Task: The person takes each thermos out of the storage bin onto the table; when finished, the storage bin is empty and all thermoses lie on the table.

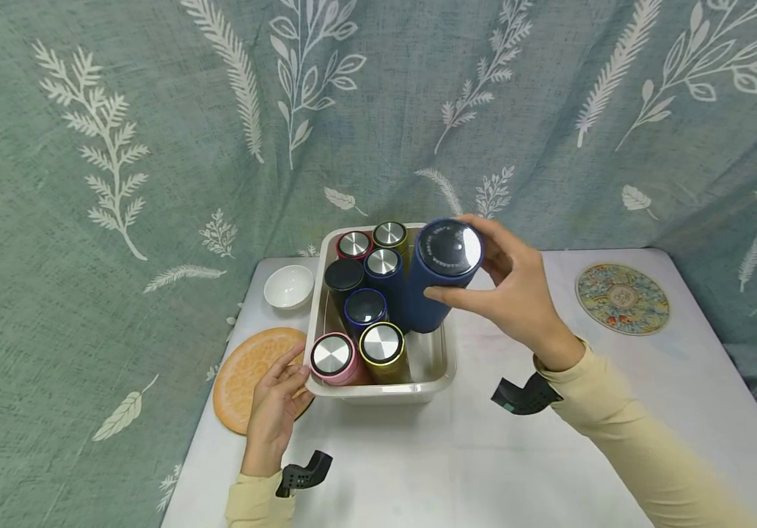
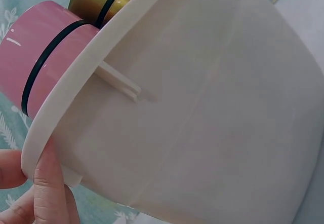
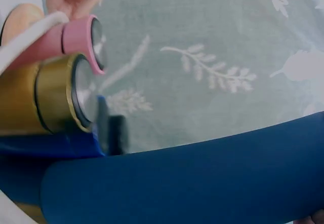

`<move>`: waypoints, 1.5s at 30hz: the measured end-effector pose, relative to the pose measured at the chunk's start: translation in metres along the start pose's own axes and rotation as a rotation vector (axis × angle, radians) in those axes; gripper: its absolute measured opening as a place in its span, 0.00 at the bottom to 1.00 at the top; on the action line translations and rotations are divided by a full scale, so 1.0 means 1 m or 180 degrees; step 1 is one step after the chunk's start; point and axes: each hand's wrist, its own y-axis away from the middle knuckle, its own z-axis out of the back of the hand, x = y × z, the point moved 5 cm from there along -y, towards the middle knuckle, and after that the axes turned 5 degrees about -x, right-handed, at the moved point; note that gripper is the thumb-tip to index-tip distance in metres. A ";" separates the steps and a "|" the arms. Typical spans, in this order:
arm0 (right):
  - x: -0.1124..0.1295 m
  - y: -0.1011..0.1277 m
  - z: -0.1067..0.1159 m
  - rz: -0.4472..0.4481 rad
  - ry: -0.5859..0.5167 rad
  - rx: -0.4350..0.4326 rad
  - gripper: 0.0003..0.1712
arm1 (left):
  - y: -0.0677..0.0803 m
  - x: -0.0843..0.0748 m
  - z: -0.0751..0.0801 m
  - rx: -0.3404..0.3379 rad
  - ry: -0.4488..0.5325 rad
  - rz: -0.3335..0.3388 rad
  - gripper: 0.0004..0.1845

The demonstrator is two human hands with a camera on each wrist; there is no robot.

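Observation:
My right hand (image 1: 517, 293) grips a wide dark blue thermos bottle (image 1: 428, 293) near its upper end, thumb and fingers on either side. The bottle stands slightly tilted over the right part of a white plastic bin (image 1: 444, 367); in the right wrist view its blue body (image 3: 177, 183) fills the bottom. At the bin's near left corner, my left hand (image 1: 276, 407) pinches the rim, as the left wrist view shows fingers (image 2: 48, 188) against it. Several smaller bottles stand inside the bin, among them a pink bottle (image 1: 334, 357) and a gold bottle (image 1: 384, 352).
A white bowl (image 1: 289, 287) sits left of the bin. Partly behind my left hand lies an orange-slice round mat (image 1: 246, 381). Far right on the white table (image 1: 484, 469) is a patterned round mat (image 1: 623, 299). A green leaf-print curtain (image 1: 378, 110) hangs behind.

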 end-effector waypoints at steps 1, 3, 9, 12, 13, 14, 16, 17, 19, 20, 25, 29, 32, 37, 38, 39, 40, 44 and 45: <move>0.004 -0.001 0.004 0.0046 -0.0010 -0.0029 0.49 | 0.000 0.000 0.000 0.0006 0.0017 -0.0001 0.22; 0.012 -0.001 0.013 0.0130 -0.0040 -0.0104 0.50 | 0.000 -0.001 0.000 0.0004 0.0060 0.0005 0.21; 0.023 -0.005 0.044 0.0238 -0.0125 -0.0397 0.47 | -0.001 -0.001 0.000 -0.0033 0.0089 0.0034 0.20; 0.017 -0.006 0.059 0.0093 0.0090 -0.0499 0.45 | -0.001 -0.001 0.000 -0.0033 0.0069 0.0037 0.21; 0.013 -0.005 0.063 0.0021 0.0274 -0.0527 0.45 | -0.002 0.000 0.000 -0.0035 0.0066 0.0042 0.22; 0.008 -0.004 0.068 -0.0052 0.0461 -0.0539 0.44 | -0.002 0.000 0.000 -0.0036 0.0060 0.0045 0.22; -0.003 -0.002 0.076 -0.0226 0.0812 -0.0563 0.43 | -0.002 0.000 0.000 -0.0024 0.0063 0.0050 0.23; -0.010 -0.001 0.080 -0.0302 0.0951 -0.0568 0.43 | -0.002 0.000 0.000 -0.0025 0.0062 0.0056 0.23; -0.024 0.002 0.089 -0.0451 0.1168 -0.0574 0.43 | -0.001 -0.001 0.000 -0.0022 0.0058 0.0051 0.22; -0.031 0.003 0.093 -0.0529 0.1216 -0.0573 0.42 | -0.001 -0.002 0.000 -0.0017 0.0054 0.0043 0.22; -0.066 0.009 0.115 -0.1036 0.1425 -0.0580 0.44 | -0.001 -0.005 -0.002 -0.0025 -0.0001 -0.0009 0.26; -0.091 0.011 0.129 -0.1452 0.1629 -0.0582 0.47 | 0.000 -0.006 -0.003 -0.0065 -0.0035 -0.0005 0.27; -0.108 0.011 0.137 -0.1692 0.1652 -0.0606 0.51 | 0.000 -0.006 -0.003 -0.0080 -0.0040 0.0006 0.26; -0.132 0.010 0.150 -0.1898 0.1521 -0.0746 0.53 | 0.000 -0.006 -0.003 -0.0062 -0.0018 -0.0005 0.27; -0.137 0.009 0.152 -0.1904 0.1508 -0.0783 0.53 | 0.000 -0.006 -0.003 -0.0061 -0.0016 -0.0012 0.27; -0.141 0.009 0.154 -0.1915 0.1506 -0.0818 0.53 | 0.000 -0.006 -0.002 -0.0063 -0.0014 -0.0017 0.27; -0.145 0.008 0.156 -0.1923 0.1512 -0.0857 0.53 | 0.000 -0.006 -0.002 -0.0064 -0.0011 -0.0021 0.27; -0.158 0.005 0.162 -0.1958 0.1576 -0.0973 0.54 | 0.000 -0.005 -0.002 -0.0062 -0.0030 -0.0053 0.27; -0.161 0.005 0.163 -0.1976 0.1589 -0.0996 0.54 | 0.000 -0.005 -0.002 -0.0061 -0.0036 -0.0060 0.27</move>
